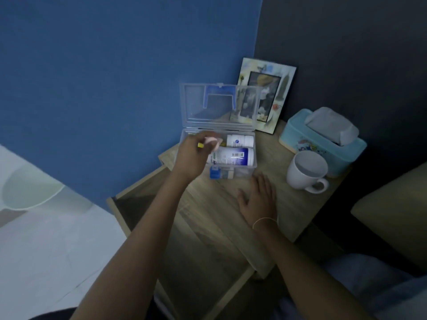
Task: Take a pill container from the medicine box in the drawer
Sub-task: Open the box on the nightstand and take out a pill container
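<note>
Both forearms fill the bottom of frame, reaching up toward the medicine box (250, 155), which is my landmark. It sits on the wooden nightstand top (277, 204), clear lid propped up and back, so it is already out of the open drawer (196, 262) below and in front of it.

Left hand (196, 155) is over the box's left half, fingers curled around something small: I see a pale pinkish piece and a bit of yellow poking out by the knuckles. Looks like a small pill container, but blur hides its shape, so I can't confirm. Right hand (258, 199) lies flat, fingers spread, on the wood just in front of the box, holding nothing.

Inside the box, right of the left hand: a big white bottle with blue label (235, 155) lying on its side, a smaller white bottle (240, 140) behind it. Blue latch (215, 173) on the box's front wall.

Right of the box: white mug (307, 169), teal tissue box (323, 139). Behind it: picture frame (265, 93).

Step, I judge: the pick itself, item gripped and at the rim. Next move calls for lifting it straight clear of the box walls without snagging the lid, right hand ready to steady the box.
</note>
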Demonstrator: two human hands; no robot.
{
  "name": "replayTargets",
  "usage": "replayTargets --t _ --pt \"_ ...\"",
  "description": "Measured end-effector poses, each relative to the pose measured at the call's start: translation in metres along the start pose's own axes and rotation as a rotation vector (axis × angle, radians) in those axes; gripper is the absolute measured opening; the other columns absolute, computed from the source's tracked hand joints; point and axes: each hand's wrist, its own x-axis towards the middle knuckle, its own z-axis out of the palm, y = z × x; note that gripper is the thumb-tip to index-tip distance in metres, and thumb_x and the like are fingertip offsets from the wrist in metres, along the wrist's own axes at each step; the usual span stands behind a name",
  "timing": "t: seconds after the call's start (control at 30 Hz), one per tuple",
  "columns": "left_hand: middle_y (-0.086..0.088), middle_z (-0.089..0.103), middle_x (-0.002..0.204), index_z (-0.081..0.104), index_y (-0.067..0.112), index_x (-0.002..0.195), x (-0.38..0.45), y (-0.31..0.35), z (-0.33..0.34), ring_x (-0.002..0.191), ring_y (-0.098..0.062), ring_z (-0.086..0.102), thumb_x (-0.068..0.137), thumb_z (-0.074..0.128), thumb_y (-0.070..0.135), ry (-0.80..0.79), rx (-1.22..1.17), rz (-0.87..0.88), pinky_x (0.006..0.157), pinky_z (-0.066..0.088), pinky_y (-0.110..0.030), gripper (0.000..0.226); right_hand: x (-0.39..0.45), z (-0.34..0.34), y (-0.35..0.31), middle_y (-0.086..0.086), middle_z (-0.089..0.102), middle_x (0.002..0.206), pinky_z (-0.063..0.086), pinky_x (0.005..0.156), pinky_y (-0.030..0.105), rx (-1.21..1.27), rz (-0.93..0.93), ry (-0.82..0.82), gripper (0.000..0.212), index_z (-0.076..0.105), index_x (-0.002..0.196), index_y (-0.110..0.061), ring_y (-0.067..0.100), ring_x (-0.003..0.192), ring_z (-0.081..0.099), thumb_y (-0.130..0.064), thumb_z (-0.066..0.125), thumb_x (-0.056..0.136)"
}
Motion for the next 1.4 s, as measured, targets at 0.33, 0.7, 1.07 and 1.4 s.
replayTargets --t 0.33,0.7,1.07,1.4 --pt "-0.011 0.067 0.109 0.068 0.009 0.101 -0.120 -0.004 0.005 0.093 -0.020 0.068 0.069 0.082 0.014 -0.152 -0.165 -0.183 0.084 0.056 -0.028 0.035 -0.069 -0.047 -0.037 0.002 0.076 0.081 0.055 0.061 0.021 1.382 0.402 -0.316 0.011 0.077 0.080 -0.021 0.016 0.075 0.070 -0.027 0.074 0.071" --pt "0.002 0.064 0.109 0.060 0.021 0.122 -0.150 -0.014 0.017 0.091 -0.004 0.057 0.084 0.068 0.028 -0.228 0.254 0.239 0.075 0.038 -0.002 0.040 -0.098 -0.056 -0.026 0.013 0.072 0.108 0.057 0.068 0.025 1.962 0.620 -0.669 0.035 0.069 0.108 -0.005 0.015 0.085 0.070 -0.023 0.073 0.078" --pt "-0.012 0.062 0.110 0.061 0.008 0.118 -0.132 -0.008 0.032 0.101 -0.022 0.056 0.090 0.059 0.028 -0.286 0.396 0.380 0.088 0.044 -0.029 0.034 -0.091 -0.062 -0.029 0.010 0.075 0.090 0.057 0.068 0.022 2.027 0.617 -0.611 0.023 0.077 0.085 -0.006 0.013 0.079 0.070 -0.025 0.066 0.078" --pt "-0.009 0.059 0.117 0.051 0.012 0.123 -0.123 0.000 0.045 0.102 -0.017 0.055 0.092 0.038 0.054 -0.202 0.408 0.197 0.085 0.048 -0.029 0.053 -0.078 -0.060 -0.020 0.009 0.072 0.111 0.056 0.076 0.025 1.988 0.473 -0.605 0.037 0.073 0.105 -0.010 0.014 0.098 0.069 -0.030 0.077 0.074"
